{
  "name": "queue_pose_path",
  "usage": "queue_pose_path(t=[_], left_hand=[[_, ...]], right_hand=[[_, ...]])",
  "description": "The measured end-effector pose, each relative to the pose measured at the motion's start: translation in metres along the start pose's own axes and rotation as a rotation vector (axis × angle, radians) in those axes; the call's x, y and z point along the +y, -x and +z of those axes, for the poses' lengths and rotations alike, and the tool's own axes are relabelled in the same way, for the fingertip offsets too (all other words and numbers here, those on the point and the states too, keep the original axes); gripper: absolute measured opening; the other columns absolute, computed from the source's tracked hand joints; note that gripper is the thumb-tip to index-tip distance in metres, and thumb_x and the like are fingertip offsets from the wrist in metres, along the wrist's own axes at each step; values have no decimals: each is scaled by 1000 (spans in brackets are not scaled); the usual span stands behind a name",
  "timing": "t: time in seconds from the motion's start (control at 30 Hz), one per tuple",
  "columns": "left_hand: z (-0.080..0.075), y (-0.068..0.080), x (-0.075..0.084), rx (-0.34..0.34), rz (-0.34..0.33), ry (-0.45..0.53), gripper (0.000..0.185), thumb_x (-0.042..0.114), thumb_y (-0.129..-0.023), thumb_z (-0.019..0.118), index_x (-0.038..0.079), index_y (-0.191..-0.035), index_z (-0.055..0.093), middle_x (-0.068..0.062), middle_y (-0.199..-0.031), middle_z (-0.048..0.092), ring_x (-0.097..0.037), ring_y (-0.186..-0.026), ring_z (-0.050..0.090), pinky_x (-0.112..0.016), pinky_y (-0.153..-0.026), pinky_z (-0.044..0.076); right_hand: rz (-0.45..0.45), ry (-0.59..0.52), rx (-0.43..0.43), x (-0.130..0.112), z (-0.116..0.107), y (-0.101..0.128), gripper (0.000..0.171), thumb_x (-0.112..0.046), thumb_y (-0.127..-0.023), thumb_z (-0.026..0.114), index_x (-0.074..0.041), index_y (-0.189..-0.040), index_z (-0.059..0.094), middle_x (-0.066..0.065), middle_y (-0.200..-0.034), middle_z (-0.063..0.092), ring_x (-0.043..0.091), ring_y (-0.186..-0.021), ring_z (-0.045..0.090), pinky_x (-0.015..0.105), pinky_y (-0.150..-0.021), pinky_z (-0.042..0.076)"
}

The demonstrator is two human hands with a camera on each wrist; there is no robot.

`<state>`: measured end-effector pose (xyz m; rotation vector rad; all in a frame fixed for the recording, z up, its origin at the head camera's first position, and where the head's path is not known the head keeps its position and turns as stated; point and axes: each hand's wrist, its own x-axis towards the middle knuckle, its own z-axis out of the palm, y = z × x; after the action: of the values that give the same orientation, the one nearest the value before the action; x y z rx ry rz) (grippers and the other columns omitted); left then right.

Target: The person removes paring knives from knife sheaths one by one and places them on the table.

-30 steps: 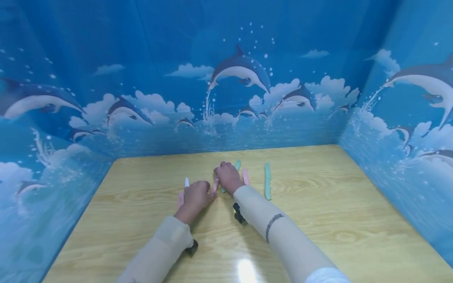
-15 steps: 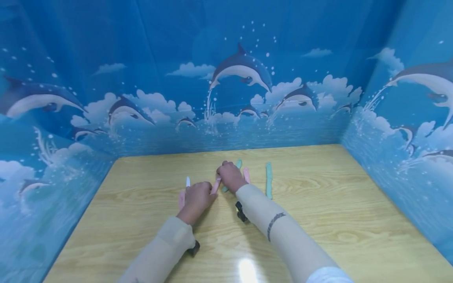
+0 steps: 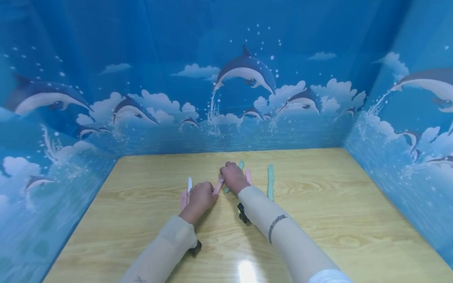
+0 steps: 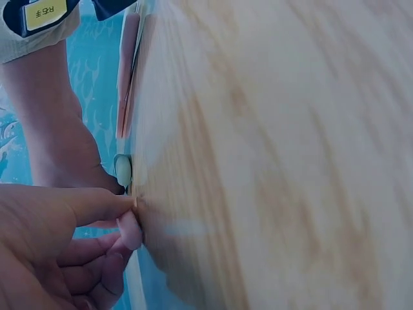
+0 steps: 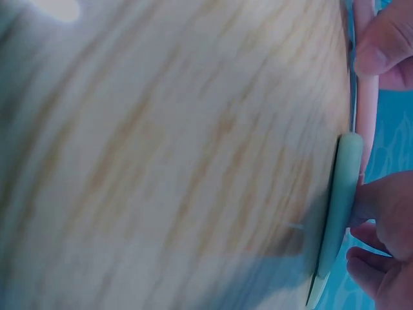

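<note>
My left hand [image 3: 199,196] and right hand [image 3: 233,177] meet at the middle of the wooden table [image 3: 318,220]. A pink stick [image 3: 217,185] lies slanted between them. The left thumb and fingers [image 4: 97,203] pinch its near end. A teal stick [image 3: 240,165] runs under the right hand, whose curled fingers [image 5: 381,252] lie over it [image 5: 342,206], one fingertip by the far end of the pink stick [image 5: 366,110]. Left of the left hand lies a small knife [image 3: 189,184] with a white blade and a pink handle.
A second pink stick [image 3: 249,177] and a longer teal stick [image 3: 270,182] lie just right of the right hand. Blue dolphin-print walls [image 3: 226,98] enclose the table at the back and both sides. Each wrist carries a small black camera [image 3: 195,248].
Both hands stay in the same spot with the pink stick between them. Only the head view has shifted slightly.
</note>
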<state>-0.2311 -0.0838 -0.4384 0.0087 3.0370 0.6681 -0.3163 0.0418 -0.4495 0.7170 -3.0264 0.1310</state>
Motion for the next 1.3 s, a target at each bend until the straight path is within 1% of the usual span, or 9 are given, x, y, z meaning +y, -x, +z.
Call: queue_pose_path(t=[0.07,0.2,0.43,0.6,0.73,0.9,1.1,1.17,1.3], left_hand=[[0,0,-1,8,-5,24,10,18,-83,75,9,-82,73,-1,-68,64,-16,-60,54,-33,-63,49],[-1,1,-2,37,-13,51,11,15,-82,76,6,-87,73,-4,-76,68,-18,-66,59,-35,-68,54],[-5,2,-4,50,-7,86,15,15,-81,77,5,-91,74,-5,-77,68,-19,-68,60,-37,-70,54],[-8,2,-8,64,0,82,16,15,-81,76,5,-93,75,-6,-80,70,-18,-68,60,-36,-69,53],[-8,1,-11,61,16,113,15,16,-81,77,5,-92,75,-5,-78,69,-17,-67,58,-35,-66,52],[-10,1,-17,32,32,186,17,16,-81,76,7,-95,75,-2,-80,69,-16,-69,58,-33,-66,50],[-15,6,-26,-9,35,273,19,14,-83,76,5,-100,73,-3,-86,69,-15,-73,58,-34,-72,53],[-16,8,-28,-2,50,277,18,14,-83,76,6,-99,73,-4,-87,70,-16,-74,59,-36,-74,54],[-16,14,-33,27,80,265,18,14,-84,75,7,-101,74,-6,-94,72,-18,-81,63,-40,-80,55]], right_hand=[[6,9,-7,1,-1,1,21,0,-91,63,-11,-107,72,8,-102,64,23,-99,58,33,-88,52],[8,26,-5,3,-1,0,22,-1,-89,66,-11,-108,71,8,-104,64,23,-100,57,33,-87,53],[-26,62,16,5,-5,-1,33,-2,-88,67,-11,-120,67,10,-112,62,25,-106,55,34,-93,51],[-52,93,41,7,-9,-1,31,-5,-87,69,-12,-118,68,8,-113,63,23,-106,56,33,-95,50],[-75,111,53,11,-14,1,26,-11,-90,68,-12,-116,68,6,-111,63,22,-106,56,33,-94,51],[-117,50,93,18,-21,9,20,-9,-91,65,-11,-111,68,5,-109,64,22,-106,58,33,-94,50],[-187,-80,163,29,-19,24,6,-9,-89,66,-12,-93,68,0,-88,68,17,-84,62,30,-79,53],[-199,-106,159,32,-18,30,3,-10,-89,67,-13,-91,67,-1,-85,68,16,-80,61,30,-75,53],[-212,-139,154,34,-20,44,6,-13,-88,71,-12,-93,67,0,-84,68,15,-78,62,30,-72,53]])
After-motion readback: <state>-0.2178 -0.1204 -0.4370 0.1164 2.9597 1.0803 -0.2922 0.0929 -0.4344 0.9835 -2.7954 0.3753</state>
